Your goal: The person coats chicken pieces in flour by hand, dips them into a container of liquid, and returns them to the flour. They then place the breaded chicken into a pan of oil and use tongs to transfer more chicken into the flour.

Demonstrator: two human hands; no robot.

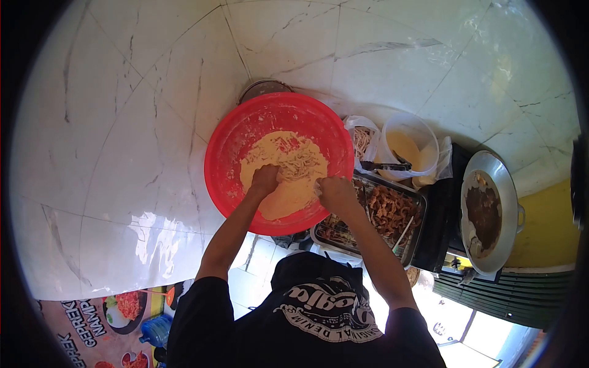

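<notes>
A large red basin (222,138) holds pale yellowish flour (285,199) with a heap of flour-coated strips (297,161) in the middle. My left hand (265,180) is down in the flour at the near left of the heap, its fingers curled closed; what they hold, if anything, is hidden. Over the right side of the basin, my right hand (336,193) is also closed, its fingertips whitened with flour. I cannot make out what lies inside that hand.
Right of the basin, a metal tray (422,236) with a rack holds browned fried pieces (392,211). Behind it stand a clear tub (429,138) of yellowish liquid, black tongs (386,165) and a plastic bag (359,126) of pale strips. A wok (506,202) with dark oil is farther right. Tiled wall surrounds the back.
</notes>
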